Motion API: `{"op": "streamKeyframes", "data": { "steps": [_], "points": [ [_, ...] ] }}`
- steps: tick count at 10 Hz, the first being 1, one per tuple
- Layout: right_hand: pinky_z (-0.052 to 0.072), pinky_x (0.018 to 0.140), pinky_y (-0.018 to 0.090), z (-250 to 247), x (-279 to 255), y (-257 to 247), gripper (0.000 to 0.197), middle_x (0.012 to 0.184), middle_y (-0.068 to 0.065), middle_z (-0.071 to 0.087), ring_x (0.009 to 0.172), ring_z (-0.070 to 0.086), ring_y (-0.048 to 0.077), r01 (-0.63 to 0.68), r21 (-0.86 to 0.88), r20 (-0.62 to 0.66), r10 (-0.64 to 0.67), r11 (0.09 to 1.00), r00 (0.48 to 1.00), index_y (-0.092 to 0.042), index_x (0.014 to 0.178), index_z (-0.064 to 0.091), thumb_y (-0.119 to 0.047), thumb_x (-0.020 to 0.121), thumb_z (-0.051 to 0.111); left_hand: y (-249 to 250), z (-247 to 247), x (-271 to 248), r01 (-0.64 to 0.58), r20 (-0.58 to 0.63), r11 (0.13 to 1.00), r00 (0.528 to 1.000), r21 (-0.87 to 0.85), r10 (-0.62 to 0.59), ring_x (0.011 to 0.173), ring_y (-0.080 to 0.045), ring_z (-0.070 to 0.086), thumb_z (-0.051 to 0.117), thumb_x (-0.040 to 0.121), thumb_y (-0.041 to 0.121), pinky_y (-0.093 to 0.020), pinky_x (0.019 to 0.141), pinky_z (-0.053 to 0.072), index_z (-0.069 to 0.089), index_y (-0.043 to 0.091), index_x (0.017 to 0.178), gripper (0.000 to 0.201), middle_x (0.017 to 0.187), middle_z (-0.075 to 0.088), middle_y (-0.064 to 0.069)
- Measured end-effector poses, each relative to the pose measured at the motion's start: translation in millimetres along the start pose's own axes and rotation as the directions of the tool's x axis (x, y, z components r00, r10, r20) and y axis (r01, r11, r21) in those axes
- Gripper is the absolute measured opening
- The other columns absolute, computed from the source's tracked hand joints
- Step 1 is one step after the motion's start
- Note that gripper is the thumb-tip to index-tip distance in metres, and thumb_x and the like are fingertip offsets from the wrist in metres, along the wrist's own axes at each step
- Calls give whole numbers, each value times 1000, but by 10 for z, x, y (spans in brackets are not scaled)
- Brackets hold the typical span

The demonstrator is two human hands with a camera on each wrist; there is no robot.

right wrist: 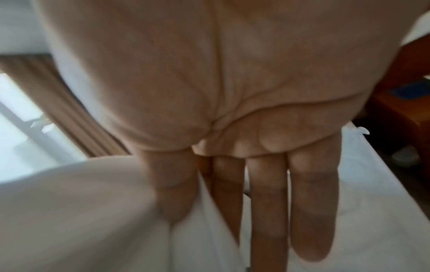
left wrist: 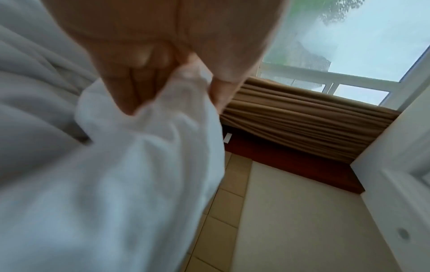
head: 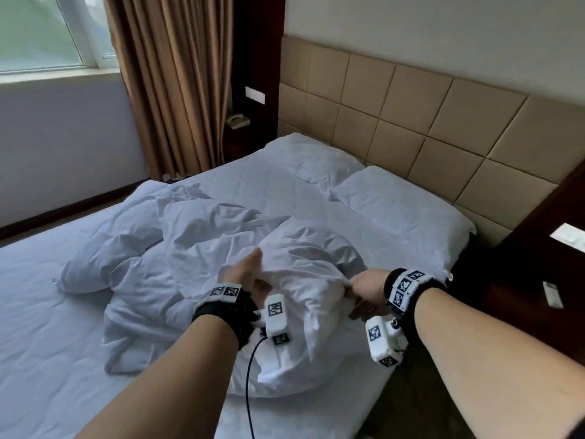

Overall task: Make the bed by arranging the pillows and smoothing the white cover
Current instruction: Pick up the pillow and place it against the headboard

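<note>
The white cover [head: 221,248] lies crumpled in a heap on the middle of the bed. My left hand [head: 250,274] grips a bunched fold of the cover [left wrist: 139,165], with thumb and fingers [left wrist: 125,88] curled round the cloth. My right hand [head: 364,286] pinches another fold near the bed's right edge; the cover [right wrist: 81,211] runs between its thumb and fingers [right wrist: 309,211]. Two white pillows [head: 313,160] [head: 399,204] lie side by side against the headboard. What looks like a third pillow [head: 104,258] sits at the heap's left side.
A tan padded headboard [head: 411,115] backs the bed. A dark wooden nightstand [head: 522,264] with a remote [head: 552,294] stands to the right. Brown curtains [head: 171,83], a window [head: 41,30] and a telephone [head: 237,121] are at the far side. A cable [head: 250,375] hangs from my left wrist.
</note>
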State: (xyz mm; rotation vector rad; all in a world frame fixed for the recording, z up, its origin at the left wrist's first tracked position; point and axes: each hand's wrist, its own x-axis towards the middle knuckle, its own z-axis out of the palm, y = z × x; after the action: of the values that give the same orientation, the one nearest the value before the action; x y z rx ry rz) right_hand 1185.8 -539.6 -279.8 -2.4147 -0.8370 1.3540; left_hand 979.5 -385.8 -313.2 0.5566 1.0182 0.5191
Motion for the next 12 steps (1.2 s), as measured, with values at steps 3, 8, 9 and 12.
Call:
{"op": "streamKeyframes", "data": {
  "steps": [3, 8, 9, 12],
  "points": [
    [49, 64, 30, -832, 789, 29, 14, 95, 10, 72, 74, 69, 26, 107, 9, 93, -107, 994, 990, -9, 102, 69, -11, 90, 61, -90, 1123, 313, -248, 157, 774, 969, 582, 193, 72, -32, 63, 73, 61, 13, -49, 73, 55, 74, 11, 66, 6, 70, 69, -13],
    [53, 59, 24, -1199, 1718, -429, 23, 85, 2, 68, 69, 63, 17, 528, -345, 368, -406, 776, 837, -14, 97, 72, -20, 76, 76, -764, 2109, 459, -102, 100, 6, 968, 995, -232, 78, -11, 66, 73, 90, 44, -27, 69, 47, 73, 6, 106, 41, 78, 69, -7],
    [50, 52, 25, -1181, 1761, -300, 11, 72, 6, 64, 62, 61, 21, 524, -180, 415, -418, 833, 808, -9, 86, 71, -5, 76, 68, -669, 1796, 477, 155, -16, 414, 947, 897, -320, 102, -17, 70, 76, 75, 61, -25, 75, 45, 76, 23, 105, 48, 93, 77, 6],
    [42, 52, 26, -1539, 1210, 247, 22, 57, 8, 54, 50, 50, 23, 428, -29, 354, -391, 903, 849, -13, 64, 65, 6, 66, 56, -410, 1504, 397, -10, -411, 991, 910, 132, 64, 123, -43, 53, 70, 70, 78, -57, 94, 54, 36, 10, 151, 111, 142, 49, -22]
  ]
}}
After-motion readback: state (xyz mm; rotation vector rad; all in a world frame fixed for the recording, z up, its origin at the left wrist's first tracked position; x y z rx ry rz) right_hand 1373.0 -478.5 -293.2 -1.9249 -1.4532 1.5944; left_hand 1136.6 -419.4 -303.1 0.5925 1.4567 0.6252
